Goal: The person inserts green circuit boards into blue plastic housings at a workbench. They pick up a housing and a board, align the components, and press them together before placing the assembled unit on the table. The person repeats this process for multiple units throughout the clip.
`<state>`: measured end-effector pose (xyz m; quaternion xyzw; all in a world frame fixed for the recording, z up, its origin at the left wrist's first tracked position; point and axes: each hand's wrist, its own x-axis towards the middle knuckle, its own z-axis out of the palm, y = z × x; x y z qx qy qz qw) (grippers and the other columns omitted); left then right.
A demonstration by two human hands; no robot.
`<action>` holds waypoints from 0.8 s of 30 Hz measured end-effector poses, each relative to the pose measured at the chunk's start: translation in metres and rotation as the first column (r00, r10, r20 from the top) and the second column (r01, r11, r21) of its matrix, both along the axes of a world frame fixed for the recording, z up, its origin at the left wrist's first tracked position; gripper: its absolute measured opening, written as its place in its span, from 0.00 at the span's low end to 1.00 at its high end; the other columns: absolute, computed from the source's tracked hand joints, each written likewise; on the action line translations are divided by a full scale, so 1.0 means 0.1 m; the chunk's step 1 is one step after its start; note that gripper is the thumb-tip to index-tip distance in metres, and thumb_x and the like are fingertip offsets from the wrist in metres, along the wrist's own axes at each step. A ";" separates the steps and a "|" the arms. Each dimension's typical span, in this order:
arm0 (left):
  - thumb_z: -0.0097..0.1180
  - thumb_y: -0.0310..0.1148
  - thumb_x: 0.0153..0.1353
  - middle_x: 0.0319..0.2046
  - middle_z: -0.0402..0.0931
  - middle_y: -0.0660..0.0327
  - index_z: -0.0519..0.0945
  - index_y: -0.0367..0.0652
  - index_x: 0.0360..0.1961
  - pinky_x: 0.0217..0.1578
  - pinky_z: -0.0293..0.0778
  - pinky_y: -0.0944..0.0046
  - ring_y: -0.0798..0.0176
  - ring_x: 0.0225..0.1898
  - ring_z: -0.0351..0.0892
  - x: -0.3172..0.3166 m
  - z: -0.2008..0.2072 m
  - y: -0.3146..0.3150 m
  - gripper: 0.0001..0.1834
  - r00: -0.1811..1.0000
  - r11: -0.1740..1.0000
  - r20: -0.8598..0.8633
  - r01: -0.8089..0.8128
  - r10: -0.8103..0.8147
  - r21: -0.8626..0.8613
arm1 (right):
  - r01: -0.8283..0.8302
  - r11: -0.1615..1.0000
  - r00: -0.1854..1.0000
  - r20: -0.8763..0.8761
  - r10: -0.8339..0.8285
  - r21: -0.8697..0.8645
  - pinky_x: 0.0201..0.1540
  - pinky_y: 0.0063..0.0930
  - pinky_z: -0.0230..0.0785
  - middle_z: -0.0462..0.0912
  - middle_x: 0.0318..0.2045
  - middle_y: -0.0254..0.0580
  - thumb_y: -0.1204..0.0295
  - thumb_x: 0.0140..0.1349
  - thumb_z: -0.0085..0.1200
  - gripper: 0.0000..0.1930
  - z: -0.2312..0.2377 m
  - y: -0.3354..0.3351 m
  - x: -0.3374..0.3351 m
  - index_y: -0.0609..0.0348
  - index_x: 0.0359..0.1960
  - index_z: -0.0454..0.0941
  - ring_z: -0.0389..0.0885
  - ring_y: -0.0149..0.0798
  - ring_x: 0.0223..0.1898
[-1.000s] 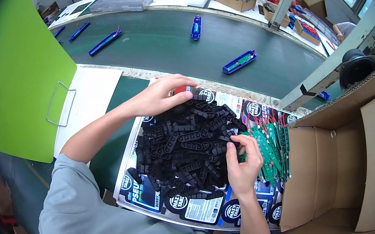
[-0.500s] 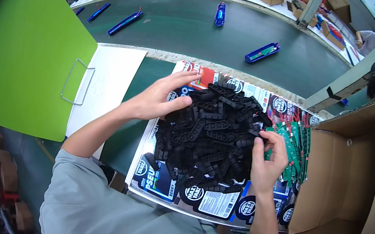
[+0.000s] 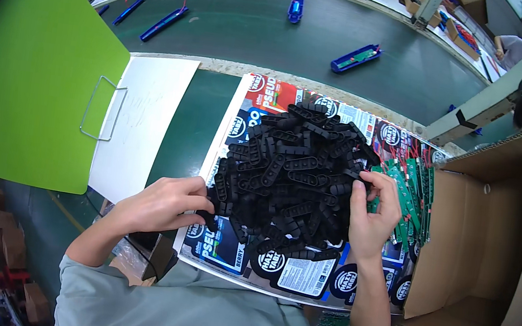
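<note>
A heap of small black plastic parts [image 3: 292, 174], oblong with rows of holes, lies on a printed sheet of packaging [image 3: 285, 278]. At the heap's lower left edge my left hand [image 3: 170, 204] has its fingers closed on a black plastic part [image 3: 210, 217], which they partly hide. My right hand [image 3: 374, 214] is at the heap's right side, thumb and forefinger pinched at a black plastic part [image 3: 353, 174]. Just beyond the right fingers lie several green circuit boards [image 3: 409, 196] with red wires.
An open cardboard box [image 3: 470, 250] stands at the right. A lime-green panel [image 3: 41, 81] and a white sheet [image 3: 144, 124] are at the left. Blue casings [image 3: 356, 58] rest on the green conveyor belt [image 3: 240, 22] behind. Another person [image 3: 513, 51] is at the far right.
My left hand has come down from above the heap's upper left to its lower left edge and closed on a black part. My right hand stays pinched in nearly the same place.
</note>
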<state>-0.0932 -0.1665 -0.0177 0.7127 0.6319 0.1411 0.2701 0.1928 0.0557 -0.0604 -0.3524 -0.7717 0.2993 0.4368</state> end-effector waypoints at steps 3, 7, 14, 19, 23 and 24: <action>0.73 0.31 0.56 0.37 0.78 0.56 0.85 0.42 0.41 0.39 0.80 0.55 0.51 0.41 0.84 0.03 0.03 -0.04 0.13 0.999 0.999 0.037 -0.029 0.028 0.024 | 0.005 1.000 1.000 -0.006 -0.005 0.007 0.36 0.28 0.69 0.84 0.40 0.43 0.82 0.59 0.63 0.09 0.00 0.01 0.01 0.62 0.41 0.84 0.80 0.36 0.35; 0.73 0.30 0.56 0.39 0.80 0.56 0.84 0.41 0.41 0.38 0.81 0.56 0.51 0.41 0.85 0.04 0.20 0.07 0.13 0.986 0.992 0.161 0.025 -0.045 0.125 | 0.018 1.000 1.000 -0.011 -0.017 0.013 0.35 0.28 0.69 0.84 0.39 0.43 0.81 0.59 0.64 0.08 0.02 0.01 0.02 0.62 0.41 0.84 0.79 0.36 0.35; 0.73 0.30 0.54 0.38 0.80 0.58 0.84 0.40 0.41 0.36 0.79 0.55 0.52 0.37 0.83 0.35 0.42 1.01 0.15 0.981 0.831 -0.023 0.176 -0.193 0.528 | 0.030 0.999 0.998 -0.063 -0.029 0.012 0.35 0.28 0.69 0.84 0.39 0.43 0.82 0.59 0.63 0.10 0.02 0.00 0.02 0.63 0.42 0.84 0.76 0.35 0.31; 0.69 0.32 0.57 0.39 0.78 0.58 0.85 0.40 0.41 0.40 0.78 0.54 0.52 0.41 0.80 0.57 0.25 1.63 0.12 0.934 0.742 -0.152 0.350 -0.324 0.571 | 0.054 0.995 0.979 -0.193 -0.069 -0.083 0.38 0.27 0.70 0.84 0.40 0.44 0.84 0.60 0.61 0.12 -0.08 0.08 0.04 0.64 0.45 0.83 0.74 0.33 0.32; 0.68 0.35 0.59 0.40 0.78 0.59 0.86 0.42 0.45 0.44 0.75 0.55 0.54 0.44 0.78 0.64 0.16 1.84 0.14 0.884 0.749 -0.242 0.468 -0.401 0.470 | 0.068 0.993 0.974 -0.211 -0.087 -0.093 0.39 0.27 0.72 0.85 0.42 0.44 0.83 0.61 0.60 0.10 -0.06 0.12 0.10 0.64 0.45 0.83 0.78 0.33 0.34; 0.67 0.35 0.59 0.40 0.78 0.59 0.86 0.42 0.46 0.45 0.75 0.55 0.54 0.44 0.78 0.66 0.17 1.85 0.15 0.884 0.749 -0.242 0.467 -0.400 0.470 | 0.077 0.993 0.972 -0.213 -0.095 -0.090 0.40 0.27 0.72 0.85 0.42 0.44 0.83 0.61 0.60 0.10 -0.05 0.13 0.11 0.64 0.45 0.83 0.78 0.33 0.34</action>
